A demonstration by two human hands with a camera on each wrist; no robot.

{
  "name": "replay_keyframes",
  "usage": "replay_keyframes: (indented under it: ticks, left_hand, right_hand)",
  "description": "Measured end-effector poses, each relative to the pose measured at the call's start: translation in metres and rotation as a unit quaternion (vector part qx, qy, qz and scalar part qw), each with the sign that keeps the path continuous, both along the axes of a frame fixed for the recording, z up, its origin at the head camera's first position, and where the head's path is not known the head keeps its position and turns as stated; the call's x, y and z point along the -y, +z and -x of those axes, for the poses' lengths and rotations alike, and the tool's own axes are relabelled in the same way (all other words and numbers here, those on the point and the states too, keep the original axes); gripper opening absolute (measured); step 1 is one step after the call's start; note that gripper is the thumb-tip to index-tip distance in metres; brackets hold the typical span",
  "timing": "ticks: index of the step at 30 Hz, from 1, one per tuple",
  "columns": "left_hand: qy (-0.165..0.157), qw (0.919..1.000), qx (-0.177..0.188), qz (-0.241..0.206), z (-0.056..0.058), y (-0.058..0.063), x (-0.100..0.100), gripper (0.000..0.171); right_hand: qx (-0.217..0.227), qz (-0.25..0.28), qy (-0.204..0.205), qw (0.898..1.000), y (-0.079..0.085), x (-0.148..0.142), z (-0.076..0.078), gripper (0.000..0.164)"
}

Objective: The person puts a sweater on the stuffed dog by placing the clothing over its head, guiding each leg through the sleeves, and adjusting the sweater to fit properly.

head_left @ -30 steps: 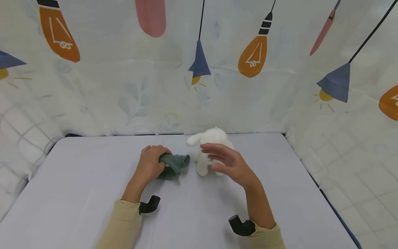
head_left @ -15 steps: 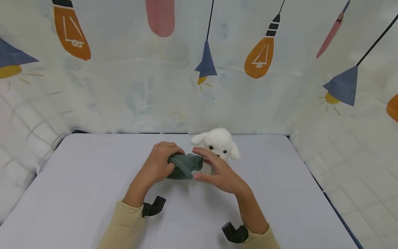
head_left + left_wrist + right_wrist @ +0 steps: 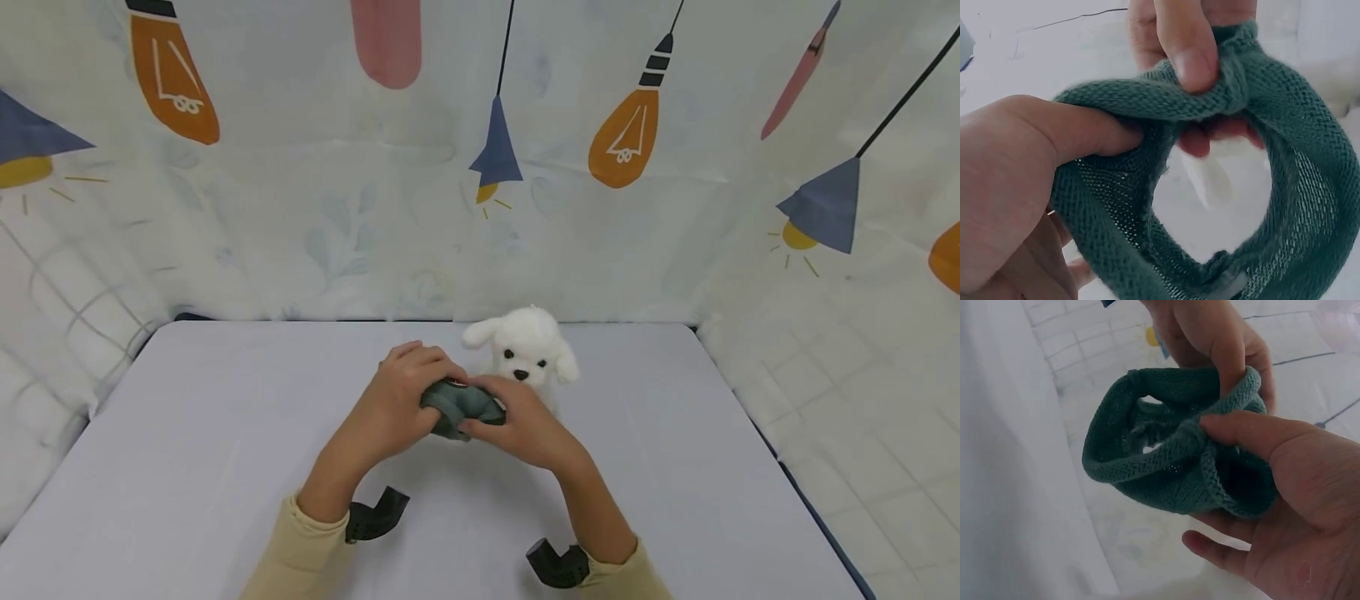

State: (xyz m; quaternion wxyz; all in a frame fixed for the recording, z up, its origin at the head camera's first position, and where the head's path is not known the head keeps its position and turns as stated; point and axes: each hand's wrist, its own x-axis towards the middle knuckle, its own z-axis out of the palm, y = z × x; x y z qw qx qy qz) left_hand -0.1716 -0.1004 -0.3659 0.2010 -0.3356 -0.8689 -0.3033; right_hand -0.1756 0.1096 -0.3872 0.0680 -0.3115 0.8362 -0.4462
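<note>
Between both hands is a small green knitted garment with rolled edges. My left hand grips its left side, the thumb hooked into the opening in the left wrist view. From the other side my right hand pinches the edge, its thumb lying on the knit in the right wrist view. The neck opening is spread wide, and light shows through it. Just behind the hands sits a white plush dog, facing forward, its lower body partly hidden by the right hand.
A white-covered table spreads beneath the hands. A pale printed curtain with lamp and bulb motifs stands along its back and sides. Black wrist camera mounts jut inward from both wrists.
My left hand has carried the garment rightward, toward the front of the plush dog. The right hand has come in from beside the dog and taken hold of the garment's edge.
</note>
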Motion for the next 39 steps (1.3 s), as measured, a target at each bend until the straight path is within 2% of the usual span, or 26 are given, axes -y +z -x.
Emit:
replay_keyframes:
  ticks: [3,5,7,10,13,16,19,23,29,34,39]
  left_hand:
    - [-0.022,0.9997,0.007,-0.011,0.001,-0.001,0.000,0.037]
    - [-0.049,0.9984,0.021,-0.020,0.003,-0.002,0.001,0.034]
    - [-0.087,0.9945,0.054,-0.025,0.006,-0.005,0.003,0.039]
    - [-0.134,0.9815,0.134,-0.027,0.009,-0.008,0.006,0.057]
    - [-0.154,0.9642,0.214,-0.032,0.010,-0.012,0.009,0.066]
    - [-0.173,0.9511,0.251,-0.051,0.011,-0.015,0.012,0.066]
    - [-0.196,0.9442,0.256,-0.067,0.013,-0.017,0.013,0.065]
    - [-0.198,0.9487,0.237,-0.068,0.015,-0.019,0.010,0.057]
    - [-0.181,0.9631,0.191,-0.058,0.016,-0.023,0.005,0.023]
    - [-0.157,0.9708,0.170,-0.062,0.018,-0.024,0.005,0.023]
    - [-0.113,0.9799,0.153,-0.059,0.020,-0.025,0.006,0.021]
  right_hand:
    - [-0.015,0.015,-0.018,1.000,0.000,-0.002,0.001,0.021]
    - [-0.015,0.037,-0.028,0.999,0.000,-0.004,0.002,0.018]
    - [-0.014,0.055,-0.039,0.998,0.001,-0.007,0.003,0.021]
    - [-0.013,0.068,-0.044,0.997,0.002,-0.010,0.004,0.023]
    - [-0.018,0.070,-0.039,0.997,0.004,-0.014,0.004,0.024]
    - [-0.033,0.076,-0.032,0.996,0.006,-0.017,0.003,0.022]
    - [-0.050,0.090,-0.024,0.994,0.007,-0.019,0.004,0.020]
    - [-0.068,0.115,-0.012,0.991,0.008,-0.021,0.005,0.019]
    - [-0.082,0.156,0.010,0.984,0.007,-0.023,0.004,0.023]
    - [-0.088,0.188,0.021,0.978,0.006,-0.024,0.005,0.032]
    - [-0.113,0.177,0.024,0.977,0.007,-0.023,0.007,0.030]
